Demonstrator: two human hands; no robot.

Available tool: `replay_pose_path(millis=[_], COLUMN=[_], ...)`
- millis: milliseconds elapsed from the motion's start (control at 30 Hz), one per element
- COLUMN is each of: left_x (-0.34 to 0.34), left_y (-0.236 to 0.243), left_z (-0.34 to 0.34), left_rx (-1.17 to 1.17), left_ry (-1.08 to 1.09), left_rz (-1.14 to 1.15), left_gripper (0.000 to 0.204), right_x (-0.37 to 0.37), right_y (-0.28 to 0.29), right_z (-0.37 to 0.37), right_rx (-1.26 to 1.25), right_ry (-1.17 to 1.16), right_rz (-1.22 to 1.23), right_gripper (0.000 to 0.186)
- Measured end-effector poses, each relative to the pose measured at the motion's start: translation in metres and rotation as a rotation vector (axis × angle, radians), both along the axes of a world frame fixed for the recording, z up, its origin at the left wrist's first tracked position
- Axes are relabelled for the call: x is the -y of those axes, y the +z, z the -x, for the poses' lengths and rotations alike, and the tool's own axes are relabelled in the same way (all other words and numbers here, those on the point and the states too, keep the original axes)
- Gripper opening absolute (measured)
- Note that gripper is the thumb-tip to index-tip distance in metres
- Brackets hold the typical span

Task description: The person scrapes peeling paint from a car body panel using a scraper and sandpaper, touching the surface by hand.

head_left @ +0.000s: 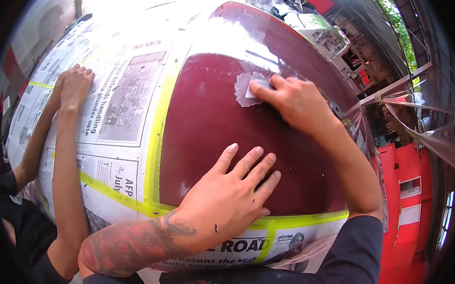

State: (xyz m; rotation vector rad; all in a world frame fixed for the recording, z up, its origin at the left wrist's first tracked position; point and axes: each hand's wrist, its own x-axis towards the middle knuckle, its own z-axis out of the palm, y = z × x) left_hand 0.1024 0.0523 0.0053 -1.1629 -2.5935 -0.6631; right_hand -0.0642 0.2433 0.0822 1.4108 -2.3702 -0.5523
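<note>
My right hand (pixel 297 99) pinches a small flat grey pad (pixel 256 88) between thumb and fingers. The pad rests on a dark red painted car panel (pixel 222 127). Around its left edge spreads a pale, ragged patch (pixel 242 85); whether it is residue or a thin sheet I cannot tell. My left hand (pixel 234 190) lies palm down on the near part of the panel, fingers spread, holding nothing. Yellow masking tape (pixel 159 140) borders the panel on its left and near sides.
Newspaper sheets (pixel 92 130) cover the surface left of the panel. There, a co-worker's hands (pixel 75 87) press together on the paper. Bright glare crosses the far part of the panel. Red panels (pixel 405 195) stand at the right, near hanging clear plastic sheeting (pixel 425 131).
</note>
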Motion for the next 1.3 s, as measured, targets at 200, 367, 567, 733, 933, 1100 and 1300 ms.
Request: replay_pose_path(millis=[200, 367, 567, 733, 933, 1100, 1300], left_x=[-0.006, 0.002, -0.005, 0.001, -0.005, -0.002, -0.004], left_y=[0.007, 0.002, 0.008, 0.002, 0.008, 0.002, 0.004], left_z=[-0.005, -0.003, -0.005, -0.002, -0.005, -0.002, -0.005], left_rx=[-0.006, 0.016, 0.006, 0.021, 0.015, -0.007, -0.021], left_ry=[0.004, 0.017, -0.002, 0.001, 0.003, -0.002, 0.027], left_rz=[0.018, 0.026, 0.039, 0.005, 0.018, -0.005, 0.021], left_gripper=[0.059, 0.059, 0.060, 0.060, 0.059, 0.060, 0.060], right_x=[0.009, 0.005, 0.012, 0.004, 0.006, 0.000, 0.004], right_y=[-0.004, -0.002, -0.007, 0.002, -0.008, -0.004, -0.014], right_z=[-0.005, -0.002, 0.001, 0.011, -0.006, 0.011, -0.014], right_rx=[-0.082, -0.020, -0.063, -0.007, -0.076, 0.021, -0.047], right_ry=[-0.065, -0.015, -0.049, 0.010, -0.052, -0.035, -0.104], right_rz=[-0.031, -0.002, 0.009, -0.006, 0.012, 0.040, 0.003], right_gripper=[0.035, 0.032, 0.030, 0.030, 0.032, 0.032, 0.032])
